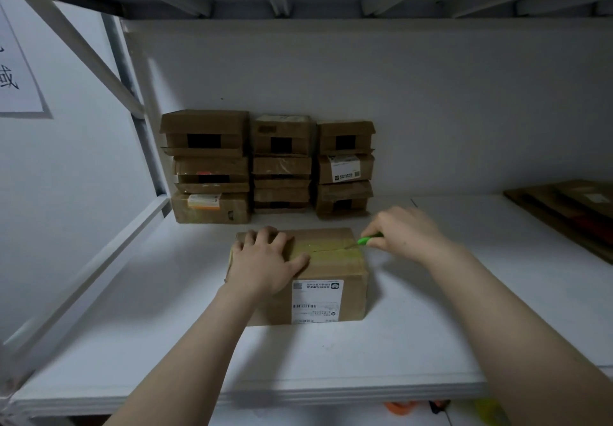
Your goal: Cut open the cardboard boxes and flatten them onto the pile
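Worked on the cardboard box (pixel 328 289) at the centre of the frame, set on the white shelf (pixel 431 326) in front of the stacked boxes (pixel 265 166) at upper centre. Pressed the left hand (pixel 265 259) palm down on the left part of the lid, fingers spread and reaching towards the far edge, pressing rather than gripping. Pinched a green cutter (pixel 366 239) in the right hand (pixel 406 231), just right of centre, tip laid at the right end of the taped seam (pixel 328 249).

Judged to be slitting that seam. Could not judge the extent of tape already parted.

Called for a shallow blade, enough to slit tape only and spare any contents. Called for a straight draw along the seam line, with care near the holding thumb lying right beside it. Needed steady downward pressure from the flat hand to stop any sliding on the smooth shelf. Needed the end seams slit likewise before any flattening. Left the flattened pile (pixel 570 210), at the right edge of the frame, for afterwards.
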